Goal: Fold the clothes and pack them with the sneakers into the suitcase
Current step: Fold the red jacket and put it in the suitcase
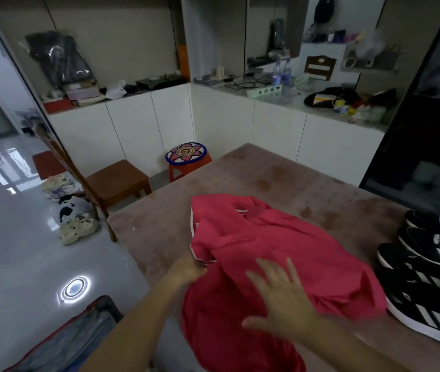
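Centrally, the red shirt (267,251) lay crumpled on the table (240,178), overhanging its near edge; judged light and limp, best taken at the hems. The left hand (186,269) pinched a white-trimmed edge; the right hand (280,299) hovered above, fingers spread, holding nothing. Sneakers (428,272) crowded the right; bare tabletop showed above; the suitcase (79,339) sat lower left.

- Red shirt (280,237): bright red with white trim at sleeve and collar, lying rumpled and unfolded on the counter (240,173), collar at the far end, hem hanging over the near edge.
- Sneakers (433,267): black with white stripes, laces and soles, set side by side just right of the shirt.
- Suitcase (60,345): red-rimmed with a bluish-grey face, on the floor at lower left, only partly in view.
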Motion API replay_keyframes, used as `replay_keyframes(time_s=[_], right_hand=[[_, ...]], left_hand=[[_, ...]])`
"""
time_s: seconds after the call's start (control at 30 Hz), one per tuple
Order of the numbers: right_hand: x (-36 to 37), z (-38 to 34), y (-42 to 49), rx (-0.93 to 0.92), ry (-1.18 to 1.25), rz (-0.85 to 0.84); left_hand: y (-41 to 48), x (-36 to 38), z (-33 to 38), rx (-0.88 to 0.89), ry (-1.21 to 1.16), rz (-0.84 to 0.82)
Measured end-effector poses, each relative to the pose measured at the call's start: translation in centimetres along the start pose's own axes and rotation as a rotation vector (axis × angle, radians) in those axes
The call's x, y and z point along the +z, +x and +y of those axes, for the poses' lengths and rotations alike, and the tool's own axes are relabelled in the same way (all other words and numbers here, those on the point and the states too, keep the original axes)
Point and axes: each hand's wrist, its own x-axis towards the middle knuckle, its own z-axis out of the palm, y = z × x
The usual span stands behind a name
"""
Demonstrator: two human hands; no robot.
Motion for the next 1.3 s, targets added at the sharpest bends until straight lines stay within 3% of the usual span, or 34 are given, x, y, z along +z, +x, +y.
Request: replay_keyframes(time_s=[0.1,0.17,0.23,0.33,0.47,0.57,0.67,0.83,0.93,1.03,1.13,1.3], right_hand=[[7.1,-5.4,-0.4,-0.172,-0.053,0.067],[11.6,-6.9,-0.1,-0.239,-0.202,-0.059],[13.9,-6.3,-0.3,-0.145,-0.246,-0.224],[12.3,-5.8,1.6,-0.06,0.041,-0.275],[6.3,-4.9,2.9,-0.111,0.091,-0.283],[2.0,-4.2,4.9,-0.033,0.407,-0.155],[-4.3,-2.4,7.4,0.053,0.604,0.192],[-13.7,4.0,11.4,0.188,0.622,0.594],[-20.0,6.8,12.6,0.182,0.602,0.754],[-25.1,8.6,13.2,0.172,0.577,0.826],[-28.4,8.8,13.2,0.128,0.534,0.881],[-29.8,7.8,13.2,0.056,0.721,0.691]], left_hand=[[2.5,0.8,-2.9,-0.025,-0.088,-0.047],[1.9,-0.5,-1.4,-0.016,-0.068,-0.085],[0.9,-2.5,1.4,0.02,0.0,-0.064],[2.7,-3.8,1.9,0.018,0.017,-0.008],[4.3,-4.2,1.4,0.087,-0.001,0.004],[4.1,-4.4,2.7,0.153,-0.051,0.033],[4.2,-5.1,4.1,0.23,-0.112,0.056],[3.7,-6.9,6.9,0.264,-0.216,0.058],[4.3,-7.5,7.3,0.41,-0.089,0.097],[5.4,-7.6,7.7,0.447,0.08,0.126],[5.9,-7.5,9.8,0.501,0.061,0.248],[5.6,-8.0,17.5,0.651,-0.029,0.363]])
